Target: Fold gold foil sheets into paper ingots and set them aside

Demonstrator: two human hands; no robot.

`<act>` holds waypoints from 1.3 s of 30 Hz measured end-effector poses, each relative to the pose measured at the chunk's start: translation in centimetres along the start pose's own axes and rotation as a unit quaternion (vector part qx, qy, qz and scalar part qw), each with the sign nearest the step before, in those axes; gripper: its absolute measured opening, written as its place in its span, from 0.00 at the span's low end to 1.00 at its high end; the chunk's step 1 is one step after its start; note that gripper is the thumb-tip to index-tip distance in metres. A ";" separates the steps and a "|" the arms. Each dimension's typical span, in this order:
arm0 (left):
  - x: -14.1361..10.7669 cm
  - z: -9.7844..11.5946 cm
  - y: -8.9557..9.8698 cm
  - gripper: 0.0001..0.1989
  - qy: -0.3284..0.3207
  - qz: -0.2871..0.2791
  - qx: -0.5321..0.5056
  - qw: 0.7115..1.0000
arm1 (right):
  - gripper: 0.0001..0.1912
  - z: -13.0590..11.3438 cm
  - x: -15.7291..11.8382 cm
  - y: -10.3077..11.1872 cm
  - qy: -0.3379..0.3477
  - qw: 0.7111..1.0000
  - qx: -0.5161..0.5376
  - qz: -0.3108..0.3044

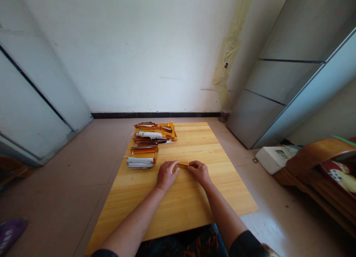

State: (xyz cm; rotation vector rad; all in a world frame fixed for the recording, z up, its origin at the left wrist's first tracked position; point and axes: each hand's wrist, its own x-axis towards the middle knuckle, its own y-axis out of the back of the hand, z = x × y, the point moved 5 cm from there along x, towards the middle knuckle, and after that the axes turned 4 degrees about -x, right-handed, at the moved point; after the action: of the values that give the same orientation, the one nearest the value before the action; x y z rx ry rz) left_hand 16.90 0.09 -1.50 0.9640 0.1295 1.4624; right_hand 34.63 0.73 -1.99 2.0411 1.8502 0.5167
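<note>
My left hand [167, 174] and my right hand [200, 172] are over the middle of a wooden tabletop [183, 205]. Between them they pinch a small amber, shiny film-like piece [183, 164], one hand at each end. Left of my left hand lies a stack of folded white papers [140, 162]. Just behind that is an amber film bundle [144, 150] with dark and white edges. Farther back sits a larger pile of amber film pieces [169, 130], with a white roll-like bundle [150, 135] on it. My fingers partly cover the held piece.
A white wall [144, 57] with a dark baseboard [155, 115] stands behind the table. To the right are a grey cabinet [267, 94], a white box [271, 159] and wooden furniture [314, 164]. A purple item [12, 233] lies on the floor at left.
</note>
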 end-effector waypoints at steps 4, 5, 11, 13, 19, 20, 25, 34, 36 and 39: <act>0.5 -0.9 -1.2 0.22 0.126 0.064 -0.168 0.976 | 0.16 0.2 -0.2 -1.5 -0.071 0.989 0.129 0.009; 0.6 -1.0 -1.5 0.22 0.154 0.074 -0.205 0.964 | 0.16 0.1 -0.2 -1.8 -0.072 0.987 0.146 0.015; 1.2 -1.3 -2.7 0.22 0.233 0.064 -0.328 0.913 | 0.16 0.0 0.0 -2.7 -0.046 0.984 0.167 0.047; 1.1 -1.3 -2.7 0.23 0.247 0.050 -0.348 0.903 | 0.16 0.0 -0.1 -2.8 -0.041 0.983 0.174 0.041; 1.1 -1.0 -2.1 0.18 0.276 0.058 -0.406 0.869 | 0.15 -0.3 -0.5 -2.9 -0.014 0.988 0.152 0.026; 1.1 -0.9 -2.1 0.16 0.277 0.063 -0.414 0.865 | 0.14 -0.3 -0.5 -2.9 -0.007 0.989 0.144 0.026; 1.2 -0.6 -2.2 0.12 0.274 0.058 -0.440 0.853 | 0.13 -0.3 -0.5 -3.1 -0.008 0.992 0.124 0.026; 1.2 -0.3 -2.1 0.12 0.308 0.065 -0.458 0.831 | 0.12 -1.2 -1.5 -3.2 0.066 0.997 0.029 0.039; 1.1 -0.2 -2.1 0.11 0.315 0.076 -0.478 0.816 | 0.12 -1.5 -1.7 -3.3 0.100 0.994 -0.003 0.040; 0.9 0.0 -2.3 0.10 0.306 0.096 -0.515 0.795 | 0.11 -1.7 -1.8 -3.4 0.132 0.988 -0.059 0.045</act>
State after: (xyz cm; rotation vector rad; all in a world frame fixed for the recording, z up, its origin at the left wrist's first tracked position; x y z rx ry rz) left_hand 18.87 1.26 -2.47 -0.4174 -0.2969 1.6593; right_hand 30.73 -0.75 -2.20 2.0670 1.8234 0.9390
